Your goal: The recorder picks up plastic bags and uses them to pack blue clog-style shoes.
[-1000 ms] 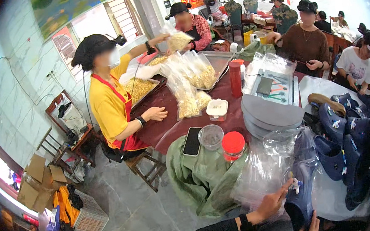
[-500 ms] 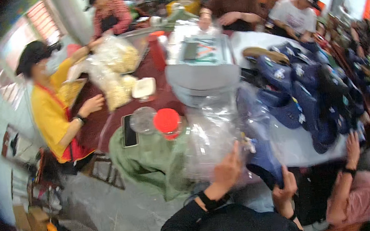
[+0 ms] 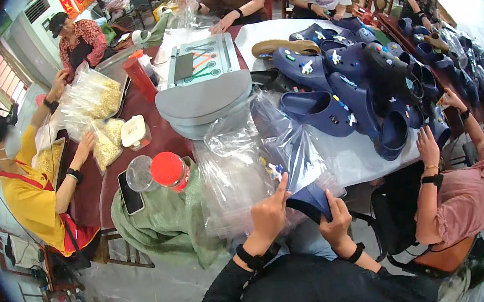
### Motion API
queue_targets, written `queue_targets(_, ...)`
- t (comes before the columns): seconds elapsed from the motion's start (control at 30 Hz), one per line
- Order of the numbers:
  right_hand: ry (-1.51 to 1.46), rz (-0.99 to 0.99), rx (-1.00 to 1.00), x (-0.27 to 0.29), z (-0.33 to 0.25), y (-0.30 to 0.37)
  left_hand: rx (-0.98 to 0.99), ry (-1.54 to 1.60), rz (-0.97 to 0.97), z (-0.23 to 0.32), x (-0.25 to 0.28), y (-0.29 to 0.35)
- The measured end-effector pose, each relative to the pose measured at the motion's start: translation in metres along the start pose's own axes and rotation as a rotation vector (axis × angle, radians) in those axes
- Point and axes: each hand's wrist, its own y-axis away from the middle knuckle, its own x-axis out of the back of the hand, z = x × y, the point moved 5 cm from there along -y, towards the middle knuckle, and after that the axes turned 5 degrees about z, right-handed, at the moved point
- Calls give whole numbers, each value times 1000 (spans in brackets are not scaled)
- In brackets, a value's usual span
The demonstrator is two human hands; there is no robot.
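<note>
A navy clog (image 3: 315, 198) with small charms lies partly inside a clear plastic bag (image 3: 300, 154) at the table's near edge; its heel end sticks out toward me. My right hand (image 3: 336, 225) grips that end, thumb and fingers closed on it. On the clog's left side, my left hand (image 3: 268, 216) has its index finger stretched along the bag by the charms. Its other fingers are curled and appear to pinch the bag's edge. More flat clear bags (image 3: 227, 180) are stacked just left of the clog.
Navy clogs (image 3: 346, 85) are heaped at right. A grey machine (image 3: 204, 95) stands ahead. Left are a red-lidded jar (image 3: 170, 171), a phone (image 3: 131, 192), green cloth (image 3: 160, 229) and bags of pale pieces (image 3: 100, 96). A person in pink (image 3: 462, 195) sits close right; others work around.
My view has turned, so the table has slid left in the picture. Both hands stay at the clog and bag. The yellow-shirted person's near hand has reached the bags of pale pieces.
</note>
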Motion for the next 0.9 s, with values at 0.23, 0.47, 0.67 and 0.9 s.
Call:
queue_targets(0.23, -2, 85, -28, -20, -7, -16, -115, 22, -97, 11, -9, 8)
queue_targets(0.47, -67, -39, -279, -50, -6, -11, -140, -11, -79, 17, -6, 10)
queue_targets(0.67, -176, -539, 529, -62, -24, -8, -127, 73, -70, -20, 10, 7)
queue_targets(0.9, -128, -509, 433, -67, -26, -42, -252, 89, -147, -20, 9, 15)
